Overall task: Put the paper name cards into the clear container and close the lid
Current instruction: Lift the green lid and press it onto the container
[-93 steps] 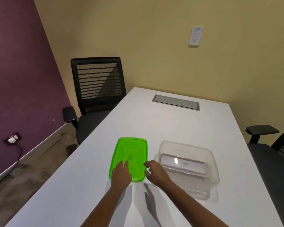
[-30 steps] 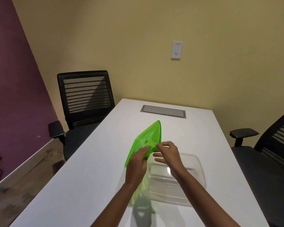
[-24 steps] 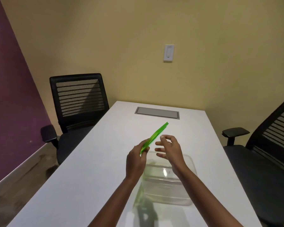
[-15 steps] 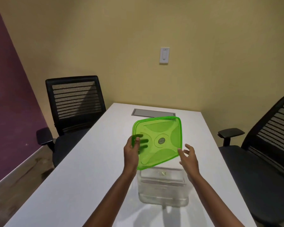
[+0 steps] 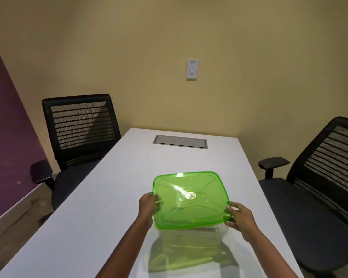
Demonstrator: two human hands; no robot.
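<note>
While your hands sit on either side of it, the green lid (image 5: 189,197) has gone from tipped up and facing you, half a second ago, to lying nearly flat. Your left hand (image 5: 148,209) pinches its rim at 9 o'clock, with the fingers showing through the plastic from beneath. Your right hand (image 5: 240,218), which was spread loose off the corner, now grips the rim at 4 o'clock, thumb on top and fingers curled under. So both hands are closed on the lid, and neither is free.

Directly below it stands the clear container (image 5: 221,229), of which only the near wall shows, at 6 o'clock under the lid's edge. The name cards cannot be made out through the green plastic, though earlier at least one lay inside. The lid looks squared up over the rim but not seated, so I judge that the cards are done. What is left is to lower the lid and press the edges down.

The container rests on the white surface (image 5: 109,207). A grey cable hatch (image 5: 180,141) is at 12 o'clock, one black chair (image 5: 80,125) at 10 and another (image 5: 329,157) at 3.
</note>
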